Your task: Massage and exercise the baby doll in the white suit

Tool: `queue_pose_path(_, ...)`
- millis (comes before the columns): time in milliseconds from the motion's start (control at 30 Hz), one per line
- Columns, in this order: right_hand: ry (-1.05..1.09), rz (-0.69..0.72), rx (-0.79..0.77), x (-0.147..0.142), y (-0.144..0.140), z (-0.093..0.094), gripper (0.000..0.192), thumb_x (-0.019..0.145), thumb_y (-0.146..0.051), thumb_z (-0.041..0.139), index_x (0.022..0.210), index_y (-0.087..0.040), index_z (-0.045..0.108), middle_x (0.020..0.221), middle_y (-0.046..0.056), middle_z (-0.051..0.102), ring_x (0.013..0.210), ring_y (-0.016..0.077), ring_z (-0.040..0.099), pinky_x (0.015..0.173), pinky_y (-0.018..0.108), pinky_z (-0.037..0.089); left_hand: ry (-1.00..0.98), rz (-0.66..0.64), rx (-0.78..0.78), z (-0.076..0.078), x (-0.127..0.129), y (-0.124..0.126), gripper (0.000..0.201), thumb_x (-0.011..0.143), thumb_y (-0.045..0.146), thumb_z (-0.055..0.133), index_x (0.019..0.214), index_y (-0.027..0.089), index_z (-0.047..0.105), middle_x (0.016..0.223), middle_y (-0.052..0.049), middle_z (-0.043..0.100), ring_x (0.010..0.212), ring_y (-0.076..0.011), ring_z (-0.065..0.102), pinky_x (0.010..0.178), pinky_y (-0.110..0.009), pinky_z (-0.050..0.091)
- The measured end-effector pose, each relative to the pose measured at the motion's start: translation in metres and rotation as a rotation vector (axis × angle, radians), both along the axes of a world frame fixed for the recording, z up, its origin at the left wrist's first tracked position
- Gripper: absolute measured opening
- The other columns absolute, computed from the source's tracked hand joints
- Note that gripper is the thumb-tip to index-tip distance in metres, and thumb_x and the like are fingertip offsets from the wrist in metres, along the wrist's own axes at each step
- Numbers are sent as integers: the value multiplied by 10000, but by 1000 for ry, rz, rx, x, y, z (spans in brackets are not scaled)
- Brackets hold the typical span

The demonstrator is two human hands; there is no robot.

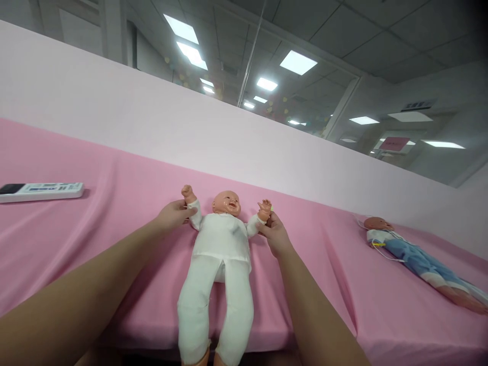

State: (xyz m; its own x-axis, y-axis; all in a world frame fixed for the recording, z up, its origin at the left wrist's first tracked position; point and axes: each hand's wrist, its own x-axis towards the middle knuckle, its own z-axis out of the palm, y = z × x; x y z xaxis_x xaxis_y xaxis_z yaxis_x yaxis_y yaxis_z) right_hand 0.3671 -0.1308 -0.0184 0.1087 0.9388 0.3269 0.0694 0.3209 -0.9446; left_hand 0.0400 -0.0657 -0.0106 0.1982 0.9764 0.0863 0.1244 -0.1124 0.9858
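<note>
A baby doll (221, 254) in a white suit lies on its back on the pink sheet (114, 203), head toward the wall, arms raised. My left hand (173, 214) grips the doll's arm on the left side, just below its fist. My right hand (275, 235) pinches the doll's other wrist at the white cuff. The doll's legs reach the near edge of the bed.
A white remote control (41, 191) lies on the sheet at far left. A second doll (415, 262) in blue clothes, with thin wires on its chest, lies at the right. A pale pink wall (190, 122) runs behind the bed.
</note>
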Motion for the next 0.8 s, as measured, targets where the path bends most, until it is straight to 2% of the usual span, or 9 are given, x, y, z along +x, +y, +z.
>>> queue_pose_path(100, -193, 90, 82, -9, -10, 8, 505, 731, -236, 731, 1220, -285, 613, 1351, 47, 577, 1156, 249, 572, 881, 364, 510, 297, 21, 248, 4, 7, -10, 361, 724, 452, 666, 1000, 220, 684, 958, -36, 731, 920, -269, 679, 823, -356, 527)
queue_pose_path(167, -346, 152, 105, -14, -17, 12, 419, 756, -206, 697, 1164, -289, 655, 1312, 39, 604, 1127, 244, 585, 862, 357, 501, 484, 8, 418, 8, 14, -18, 376, 744, 424, 636, 1078, 259, 695, 1066, -27, 719, 997, -271, 649, 892, -357, 491)
queue_pose_path(267, -541, 233, 151, -21, -26, 18, 377, 774, -213, 697, 1140, -305, 700, 1225, 40, 644, 1096, 243, 595, 870, 363, 490, 716, -90, 659, 13, 24, -26, 395, 803, 351, 575, 1170, 266, 692, 1168, -49, 691, 1098, -275, 606, 958, -364, 451)
queue_pose_path(333, -602, 251, 163, -24, -30, 21, 387, 766, -255, 736, 1149, -313, 711, 1210, 43, 655, 1109, 256, 592, 900, 384, 484, 822, -133, 766, 11, 30, -27, 420, 822, 272, 525, 1214, 255, 677, 1203, -61, 676, 1142, -271, 585, 978, -367, 441)
queue_pose_path(400, -633, 238, 167, -26, -32, 23, 402, 756, -295, 764, 1154, -315, 714, 1183, 44, 674, 1098, 266, 600, 924, 411, 479, 898, -122, 822, 7, 35, -26, 470, 810, 215, 503, 1253, 250, 655, 1240, -70, 657, 1168, -276, 572, 990, -381, 438)
queue_pose_path(500, -690, 232, 209, -30, -31, 23, 342, 768, -316, 760, 1109, -316, 738, 1146, 41, 694, 1073, 271, 615, 927, 428, 481, 957, -106, 850, 0, 38, -24, 511, 793, 203, 516, 1289, 252, 632, 1271, -86, 639, 1185, -295, 564, 997, -409, 436)
queue_pose_path(633, -701, 207, 246, -34, -30, 21, 325, 745, -284, 770, 1068, -305, 752, 1142, 42, 692, 1084, 272, 607, 945, 425, 466, 881, -101, 794, 2, 36, -25, 474, 810, 212, 504, 1257, 266, 651, 1249, -66, 661, 1183, -276, 575, 985, -374, 438)
queue_pose_path(733, -561, 216, 119, -31, -28, 18, 358, 750, -281, 755, 1106, -283, 725, 1137, 44, 690, 1023, 247, 618, 880, 389, 486, 740, -86, 663, 6, 31, -27, 422, 806, 268, 527, 1203, 298, 666, 1175, -27, 691, 1053, -251, 635, 873, -333, 474)
queue_pose_path(800, -441, 183, 37, -25, -23, 14, 344, 762, -303, 743, 1100, -250, 708, 1086, 48, 697, 937, 220, 626, 811, 353, 495, 652, -18, 524, 7, 26, -25, 336, 806, 361, 547, 1097, 274, 690, 1046, -24, 717, 927, -246, 660, 765, -316, 485)
